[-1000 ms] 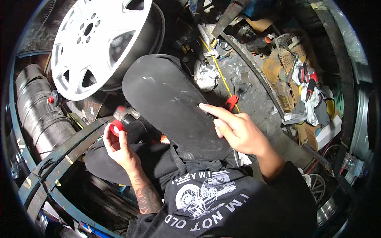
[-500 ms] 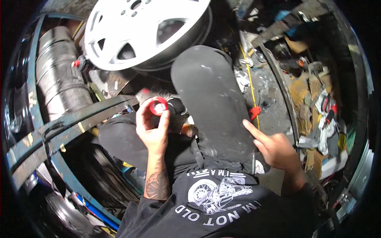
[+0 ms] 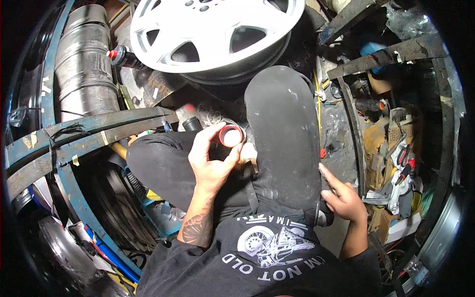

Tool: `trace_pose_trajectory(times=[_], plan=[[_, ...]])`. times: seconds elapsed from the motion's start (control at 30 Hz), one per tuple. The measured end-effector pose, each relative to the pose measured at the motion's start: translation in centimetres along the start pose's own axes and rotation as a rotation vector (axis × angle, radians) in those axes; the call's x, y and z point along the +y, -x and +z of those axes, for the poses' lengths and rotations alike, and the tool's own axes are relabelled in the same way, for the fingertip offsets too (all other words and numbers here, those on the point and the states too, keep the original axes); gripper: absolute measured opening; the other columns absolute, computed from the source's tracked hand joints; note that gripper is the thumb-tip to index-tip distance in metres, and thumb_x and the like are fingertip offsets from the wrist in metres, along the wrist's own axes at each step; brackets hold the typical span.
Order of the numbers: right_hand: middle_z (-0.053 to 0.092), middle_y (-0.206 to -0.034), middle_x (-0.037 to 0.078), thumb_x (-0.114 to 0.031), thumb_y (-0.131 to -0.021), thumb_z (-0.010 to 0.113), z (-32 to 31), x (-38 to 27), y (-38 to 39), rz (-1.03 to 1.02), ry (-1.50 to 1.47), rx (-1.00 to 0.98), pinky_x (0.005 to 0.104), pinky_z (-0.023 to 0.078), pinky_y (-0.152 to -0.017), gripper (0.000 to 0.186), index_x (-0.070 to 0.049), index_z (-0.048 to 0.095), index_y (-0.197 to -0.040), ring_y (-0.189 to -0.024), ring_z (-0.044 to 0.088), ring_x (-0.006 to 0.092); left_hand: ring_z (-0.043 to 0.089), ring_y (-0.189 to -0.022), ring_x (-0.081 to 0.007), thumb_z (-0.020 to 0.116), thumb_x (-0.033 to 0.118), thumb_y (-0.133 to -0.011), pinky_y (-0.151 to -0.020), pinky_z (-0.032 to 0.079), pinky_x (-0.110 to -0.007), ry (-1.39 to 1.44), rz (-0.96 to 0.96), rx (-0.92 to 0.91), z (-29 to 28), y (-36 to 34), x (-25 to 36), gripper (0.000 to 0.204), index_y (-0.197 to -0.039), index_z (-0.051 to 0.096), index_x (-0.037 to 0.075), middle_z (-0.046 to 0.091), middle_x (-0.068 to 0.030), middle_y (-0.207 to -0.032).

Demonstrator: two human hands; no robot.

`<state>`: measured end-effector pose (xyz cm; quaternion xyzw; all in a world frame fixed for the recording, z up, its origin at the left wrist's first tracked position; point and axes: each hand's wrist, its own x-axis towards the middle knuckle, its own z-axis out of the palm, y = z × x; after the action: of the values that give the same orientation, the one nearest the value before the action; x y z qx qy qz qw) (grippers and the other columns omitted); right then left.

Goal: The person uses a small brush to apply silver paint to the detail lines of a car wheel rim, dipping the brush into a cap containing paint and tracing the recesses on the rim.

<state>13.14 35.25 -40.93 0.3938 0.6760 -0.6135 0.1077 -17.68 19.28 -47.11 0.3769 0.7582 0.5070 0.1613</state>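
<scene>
My left hand (image 3: 210, 167) grips a small round red cap (image 3: 231, 127) between thumb and fingers, above the gap between my legs. The cap's mouth faces up, and something whitish shows inside. Beside my right thigh is my right hand (image 3: 345, 200), holding nothing; its index finger points forward along the dark trouser leg (image 3: 284, 133) while the other fingers are partly bent. Ahead of my knees a silver alloy wheel rim (image 3: 213, 33) stands tilted. Beyond the left hand sits a dark cylindrical item (image 3: 191, 123), partly hidden.
A metal drum (image 3: 84, 64) lies at the left behind a blue-grey metal frame (image 3: 89, 126). A dark bottle with a red top (image 3: 126, 57) is near the wheel. On the right, a frame surrounds cardboard, rags and red-handled tools (image 3: 406, 168). A yellow line (image 3: 317, 106) runs along the floor.
The view has shifted, so the wheel and my legs appear farther right. My left hand has come right with the cap. My right hand is lower, with its fingers less tightly curled.
</scene>
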Motion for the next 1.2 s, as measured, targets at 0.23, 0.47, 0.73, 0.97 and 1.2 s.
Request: trace_pose_trajectory(times=[0.23,0.47,0.73,0.97,1.2], plan=[[0.053,-0.053,0.017,-0.008,-0.096,0.049,1.9,-1.2,-0.9,-0.026,0.27,0.148,0.0437,0.046,-0.054,0.066,-0.015,0.025,-0.157,-0.046,0.056,0.0345,0.061,-0.111,-0.0174,0.078,0.0,-0.08,-0.101,0.047,-0.032,0.29,-0.207,0.01,0.2,0.4,0.0,0.053,-0.128,0.057,-0.002,0.064,-0.0097,-0.119],[0.07,-0.071,0.017,-0.005,-0.095,0.043,-1.3,-1.9,0.6,0.095,0.132,0.058,0.0363,0.055,-0.061,0.063,-0.013,0.03,-0.156,-0.053,0.062,0.0201,0.063,-0.107,-0.0175,0.081,0.005,-0.078,-0.098,0.049,-0.032,0.344,-0.258,0.074,0.3,-0.2,0.2,0.053,-0.126,0.059,-0.002,0.066,-0.0102,-0.114],[0.062,-0.059,0.017,-0.005,-0.093,0.047,-0.8,-3.6,1.4,0.094,0.356,-0.174,0.0445,0.053,-0.062,0.067,-0.022,0.03,-0.156,-0.053,0.063,0.0338,0.064,-0.103,-0.015,0.078,0.005,-0.082,-0.094,0.05,-0.031,0.451,-0.354,0.131,0.9,0.2,2.5,0.051,-0.129,0.057,0.0,0.067,-0.0083,-0.113],[0.062,-0.06,0.015,-0.006,-0.093,0.046,-1.3,-4.6,-0.1,0.123,0.264,0.062,0.0389,0.053,-0.063,0.068,-0.019,0.028,-0.157,-0.053,0.063,0.0272,0.062,-0.107,-0.0171,0.078,-0.001,-0.079,-0.096,0.05,-0.032,0.199,-0.1,0.02,0.8,-0.7,3.5,0.054,-0.128,0.056,-0.003,0.063,-0.0107,-0.118],[0.066,-0.064,0.012,-0.005,-0.092,0.048,-4.0,-4.1,0.5,0.239,0.237,-0.369,0.0389,0.054,-0.071,0.076,-0.023,0.018,-0.159,-0.063,0.068,0.0309,0.062,-0.107,-0.0204,0.08,0.001,-0.076,-0.096,0.049,-0.034,0.271,-0.154,-0.002,0.3,-4.0,3.0,0.052,-0.123,0.058,-0.003,0.063,-0.012,-0.116]])
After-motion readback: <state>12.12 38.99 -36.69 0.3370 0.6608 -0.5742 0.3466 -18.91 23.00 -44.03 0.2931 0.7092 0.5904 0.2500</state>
